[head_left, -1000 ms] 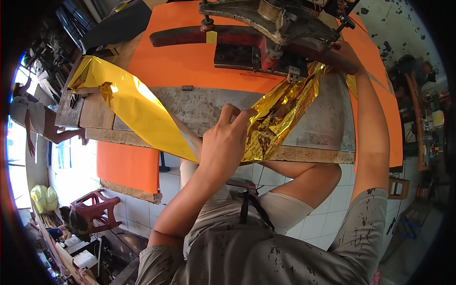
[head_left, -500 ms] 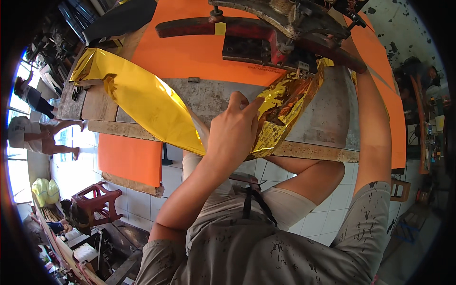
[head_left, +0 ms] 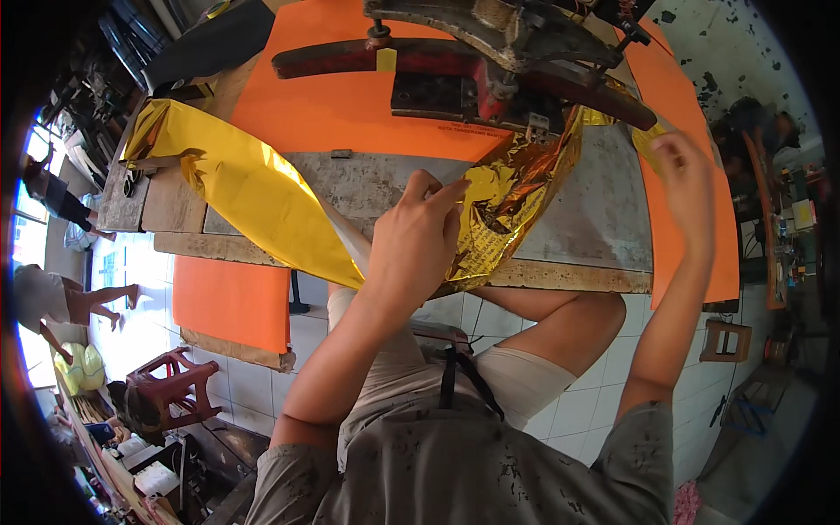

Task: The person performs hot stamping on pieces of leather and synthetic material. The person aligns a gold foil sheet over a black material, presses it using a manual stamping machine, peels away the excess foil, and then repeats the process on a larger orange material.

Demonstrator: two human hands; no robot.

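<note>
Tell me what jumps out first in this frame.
The shiny gold foil sheet grabs the eye, stretched across the grey worktable from far left to centre, crumpled where it runs under the red and rusty press machine at the top. The left hand pinches the foil at the table's near edge; the right hand is raised at the right, over the orange sheets that cover the surface behind.

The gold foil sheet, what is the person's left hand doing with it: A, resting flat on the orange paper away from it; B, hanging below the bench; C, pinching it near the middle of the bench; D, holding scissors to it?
C: the left hand pinches the gold foil sheet at the middle of the bench, fingers closed on the crinkled part.
</note>
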